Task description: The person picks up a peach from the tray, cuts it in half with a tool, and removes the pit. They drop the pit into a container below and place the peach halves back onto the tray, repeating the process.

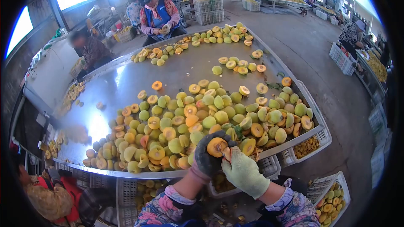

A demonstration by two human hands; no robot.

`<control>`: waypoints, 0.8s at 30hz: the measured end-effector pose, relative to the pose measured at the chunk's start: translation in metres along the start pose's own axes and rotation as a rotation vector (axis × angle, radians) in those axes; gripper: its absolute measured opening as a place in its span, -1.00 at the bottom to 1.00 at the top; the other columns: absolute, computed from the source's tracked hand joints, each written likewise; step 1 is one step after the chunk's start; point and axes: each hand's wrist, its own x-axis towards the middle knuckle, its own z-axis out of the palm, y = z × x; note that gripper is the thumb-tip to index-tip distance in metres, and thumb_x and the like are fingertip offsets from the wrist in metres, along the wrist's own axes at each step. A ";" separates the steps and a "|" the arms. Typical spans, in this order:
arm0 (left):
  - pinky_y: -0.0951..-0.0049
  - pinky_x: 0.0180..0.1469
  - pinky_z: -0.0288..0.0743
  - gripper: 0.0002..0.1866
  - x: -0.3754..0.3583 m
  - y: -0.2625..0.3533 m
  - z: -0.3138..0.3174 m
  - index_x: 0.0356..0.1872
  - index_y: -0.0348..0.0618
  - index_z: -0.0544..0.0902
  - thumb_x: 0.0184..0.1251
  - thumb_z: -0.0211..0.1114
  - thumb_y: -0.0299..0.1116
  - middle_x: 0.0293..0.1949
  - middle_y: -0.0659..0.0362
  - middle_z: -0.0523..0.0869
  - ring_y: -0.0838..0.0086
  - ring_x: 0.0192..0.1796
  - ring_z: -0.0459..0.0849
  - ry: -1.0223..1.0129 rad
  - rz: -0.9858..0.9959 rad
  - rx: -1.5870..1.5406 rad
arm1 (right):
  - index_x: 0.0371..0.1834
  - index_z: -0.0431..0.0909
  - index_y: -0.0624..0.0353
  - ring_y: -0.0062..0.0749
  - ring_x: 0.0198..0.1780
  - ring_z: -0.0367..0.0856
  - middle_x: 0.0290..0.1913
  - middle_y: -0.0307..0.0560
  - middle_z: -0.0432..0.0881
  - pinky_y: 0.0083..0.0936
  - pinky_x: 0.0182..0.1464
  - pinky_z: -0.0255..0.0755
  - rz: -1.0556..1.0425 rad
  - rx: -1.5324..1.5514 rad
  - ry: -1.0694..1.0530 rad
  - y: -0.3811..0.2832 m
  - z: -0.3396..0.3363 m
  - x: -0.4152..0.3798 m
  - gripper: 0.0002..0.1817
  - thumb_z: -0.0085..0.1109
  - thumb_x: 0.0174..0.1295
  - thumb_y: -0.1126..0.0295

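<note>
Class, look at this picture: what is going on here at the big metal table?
A person in gloves works at a metal table heaped with halved yellow-green fruit. The left hand holds a fruit half cut side up; the right hand presses at its edge, the tool hidden. White crates below hold fruit pieces. Other people sit at the far side.

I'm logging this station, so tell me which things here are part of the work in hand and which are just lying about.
In hand:
left hand in a dark glove, grip on a halved fruit
right hand in a pale glove, at the fruit's cut face
heap of fruit on the metal table

Lying about:
white crates
crate of fruit on the floor
</note>
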 end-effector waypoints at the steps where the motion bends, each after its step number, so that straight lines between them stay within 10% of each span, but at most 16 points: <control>1: 0.01 0.31 0.50 -0.54 0.000 0.000 -0.001 0.20 -0.29 0.52 0.51 0.10 -0.12 0.07 -0.05 0.67 0.06 0.13 0.65 0.036 -0.001 -0.023 | -0.10 0.41 0.26 0.22 -0.36 0.68 -0.38 0.25 0.66 0.01 -0.31 0.58 -0.010 0.006 0.018 0.000 0.002 0.001 -0.69 0.11 0.34 0.22; 11: 0.13 0.31 0.48 -0.56 -0.002 0.001 -0.018 0.15 -0.30 0.52 0.57 0.01 -0.10 0.01 -0.02 0.67 0.15 0.11 0.65 -0.030 0.040 0.135 | -0.07 0.35 0.31 0.30 -0.29 0.63 -0.35 0.33 0.62 -0.01 -0.24 0.54 0.037 0.041 -0.110 -0.003 0.014 0.004 -0.70 0.15 0.31 0.34; 14: 0.17 0.31 0.47 -0.53 0.001 0.007 -0.012 0.11 -0.32 0.53 0.60 -0.05 -0.06 -0.06 0.00 0.69 0.21 0.05 0.67 -0.053 0.031 0.164 | -0.10 0.34 0.27 0.09 -0.39 0.68 -0.38 0.19 0.63 -0.10 -0.35 0.54 -0.055 0.229 -0.082 0.008 0.024 0.001 -0.75 0.12 0.35 0.34; 19: 0.25 0.19 0.53 -0.42 0.006 0.020 -0.008 0.00 -0.33 0.58 0.61 -0.10 0.09 -0.16 0.00 0.69 0.29 -0.08 0.68 -0.174 0.021 0.450 | -0.16 0.35 0.10 -0.67 -0.54 0.43 -0.46 -0.29 0.47 -0.57 -0.58 0.32 0.459 1.002 -0.570 -0.012 -0.013 0.006 -0.83 0.07 0.41 0.27; 24: 0.29 0.04 0.60 -0.43 0.007 0.013 -0.011 -0.08 -0.32 0.61 0.64 -0.11 0.06 -0.18 0.02 0.70 0.31 -0.14 0.70 -0.137 0.034 0.440 | -0.17 0.35 0.09 -0.64 -0.60 0.37 -0.48 -0.29 0.45 -0.62 -0.58 0.30 0.589 1.134 -0.679 -0.014 -0.021 0.007 -0.83 0.07 0.41 0.27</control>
